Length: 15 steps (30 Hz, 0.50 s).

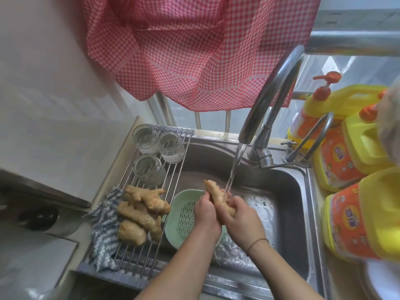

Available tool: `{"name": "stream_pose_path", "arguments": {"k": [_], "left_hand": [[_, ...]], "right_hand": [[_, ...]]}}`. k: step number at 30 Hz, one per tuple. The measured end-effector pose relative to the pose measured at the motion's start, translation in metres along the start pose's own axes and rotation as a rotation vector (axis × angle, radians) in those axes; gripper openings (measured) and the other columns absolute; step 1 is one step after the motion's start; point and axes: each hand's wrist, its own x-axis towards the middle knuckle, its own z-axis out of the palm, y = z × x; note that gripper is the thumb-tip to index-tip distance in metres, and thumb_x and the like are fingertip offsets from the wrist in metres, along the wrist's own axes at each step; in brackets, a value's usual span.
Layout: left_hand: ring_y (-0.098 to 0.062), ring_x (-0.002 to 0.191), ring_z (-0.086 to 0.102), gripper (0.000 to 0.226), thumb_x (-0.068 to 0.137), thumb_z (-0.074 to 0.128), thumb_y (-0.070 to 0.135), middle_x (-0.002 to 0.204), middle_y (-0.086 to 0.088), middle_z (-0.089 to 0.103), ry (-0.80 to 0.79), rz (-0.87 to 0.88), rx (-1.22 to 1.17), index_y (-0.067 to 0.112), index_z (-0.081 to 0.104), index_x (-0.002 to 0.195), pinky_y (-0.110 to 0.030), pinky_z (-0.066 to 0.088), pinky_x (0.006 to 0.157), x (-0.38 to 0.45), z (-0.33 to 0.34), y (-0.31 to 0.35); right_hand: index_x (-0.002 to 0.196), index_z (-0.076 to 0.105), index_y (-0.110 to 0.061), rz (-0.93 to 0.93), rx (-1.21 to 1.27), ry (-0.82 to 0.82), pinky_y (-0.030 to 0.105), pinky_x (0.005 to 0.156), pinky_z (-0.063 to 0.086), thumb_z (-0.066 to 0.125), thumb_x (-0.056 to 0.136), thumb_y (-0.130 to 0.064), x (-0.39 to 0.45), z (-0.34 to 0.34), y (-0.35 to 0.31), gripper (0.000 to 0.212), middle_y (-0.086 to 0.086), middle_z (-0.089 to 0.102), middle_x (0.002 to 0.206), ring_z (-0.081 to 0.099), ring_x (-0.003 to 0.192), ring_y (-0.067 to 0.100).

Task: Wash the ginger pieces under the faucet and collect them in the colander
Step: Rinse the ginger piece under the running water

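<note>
Right now both hands grip one knobbly tan ginger piece (217,197) over the stainless steel sink (287,191); the left hand (204,210) curls round its left side and the right hand (239,215) wraps its lower end, the two hands pressed close together; a thin stream of water (232,169) from the curved chrome faucet (268,98) falls just beside the root's upper half and onto the fingers. Directly below and to the left sits the pale green plastic colander (184,213), its slotted floor showing no ginger as far as can be seen; several more unwashed ginger pieces (141,211) lie heaped on the metal roll-up drying rack (138,254), partly on a blue-and-white woven cloth (104,226), with three clear glass jars (155,148) farther back; yellow detergent bottles (350,219) stand to the right of the sink.

The step in hand looks like rubbing the first piece clean, so the task seems early. To do it well, I would shift the root a little to the right so the stream strikes it squarely; turn it between the palms so each knob and crease meets the water; work the thumbs into the folds where soil lodges; keep the grip firm, since wet ginger may slip; then lower it into the colander rather than dropping it.
</note>
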Motion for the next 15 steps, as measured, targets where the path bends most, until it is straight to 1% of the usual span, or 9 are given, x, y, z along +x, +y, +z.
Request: {"name": "stream_pose_path", "arguments": {"k": [3,5,7,8,10,11,12,14,15], "left_hand": [[-0.028,0.083,0.072,0.049,0.105,0.036,0.031,0.091,-0.019,0.074,0.024,0.073,0.116,-0.006,0.069,0.105,-0.042,0.057,0.088,-0.003,0.0,-0.001],[-0.027,0.091,0.073,0.047,0.105,0.035,0.031,0.097,-0.019,0.075,0.006,0.077,0.145,-0.002,0.069,0.106,-0.041,0.056,0.091,-0.004,-0.001,-0.003],[-0.029,0.098,0.072,0.047,0.105,0.035,0.032,0.106,-0.021,0.074,-0.016,0.072,0.143,-0.001,0.068,0.112,-0.041,0.055,0.093,-0.006,-0.003,-0.003],[-0.03,0.101,0.071,0.048,0.105,0.035,0.033,0.109,-0.022,0.073,-0.028,0.06,0.13,-0.002,0.067,0.115,-0.042,0.054,0.094,-0.006,-0.004,-0.002],[-0.034,0.104,0.069,0.049,0.105,0.033,0.032,0.111,-0.025,0.07,-0.047,0.037,0.055,-0.004,0.065,0.116,-0.044,0.052,0.098,-0.002,-0.006,0.003],[-0.034,0.099,0.068,0.048,0.105,0.032,0.03,0.107,-0.026,0.069,-0.052,0.015,-0.008,-0.004,0.065,0.114,-0.044,0.052,0.098,0.0,-0.006,0.007],[-0.032,0.091,0.066,0.047,0.106,0.03,0.029,0.1,-0.025,0.067,-0.062,-0.007,-0.047,-0.003,0.064,0.113,-0.042,0.052,0.093,0.003,-0.007,0.012],[-0.027,0.08,0.061,0.044,0.106,0.029,0.028,0.09,-0.02,0.062,-0.102,-0.058,-0.066,-0.002,0.059,0.118,-0.038,0.052,0.082,0.005,-0.009,0.02],[-0.026,0.08,0.06,0.045,0.106,0.029,0.029,0.089,-0.019,0.062,-0.117,-0.087,-0.066,-0.002,0.057,0.121,-0.037,0.051,0.082,0.005,-0.009,0.022]], "right_hand": [[0.06,0.057,-0.024,0.032,-0.186,-0.069,0.035,0.066,0.053,0.018,0.083,-0.076,0.014,-0.002,-0.002,0.069,-0.001,0.066,0.067,0.063,0.071,0.023],[0.051,0.058,-0.022,0.093,-0.043,-0.14,0.035,0.065,0.051,0.015,0.088,-0.07,0.022,-0.003,-0.006,0.074,0.001,0.063,0.062,0.06,0.065,0.024],[0.054,0.058,-0.02,0.139,0.062,-0.161,0.035,0.064,0.049,0.016,0.093,-0.063,0.021,-0.003,-0.01,0.071,0.004,0.062,0.064,0.058,0.062,0.024],[0.057,0.058,-0.022,0.098,0.037,-0.156,0.035,0.068,0.051,0.017,0.095,-0.059,0.019,-0.003,-0.012,0.068,0.004,0.064,0.068,0.06,0.066,0.024],[0.08,0.064,-0.026,-0.008,0.071,-0.192,0.036,0.076,0.052,0.023,0.101,-0.047,0.011,-0.002,-0.015,0.05,-0.001,0.068,0.087,0.062,0.079,0.018],[0.103,0.063,-0.027,-0.041,0.163,-0.263,0.032,0.077,0.05,0.029,0.102,-0.037,0.006,-0.003,-0.017,0.036,-0.006,0.065,0.101,0.06,0.084,0.011],[0.126,0.054,-0.028,-0.057,0.246,-0.35,0.024,0.073,0.047,0.035,0.101,-0.027,0.003,-0.005,-0.018,0.031,-0.013,0.059,0.108,0.056,0.082,0.003],[0.142,0.035,-0.032,-0.063,0.371,-0.479,0.017,0.061,0.039,0.041,0.095,-0.01,-0.001,-0.006,-0.013,0.051,-0.016,0.052,0.092,0.048,0.065,-0.001],[0.141,0.035,-0.033,-0.052,0.41,-0.509,0.02,0.056,0.039,0.042,0.094,-0.007,-0.002,-0.005,-0.008,0.054,-0.013,0.051,0.083,0.047,0.058,0.004]]}}
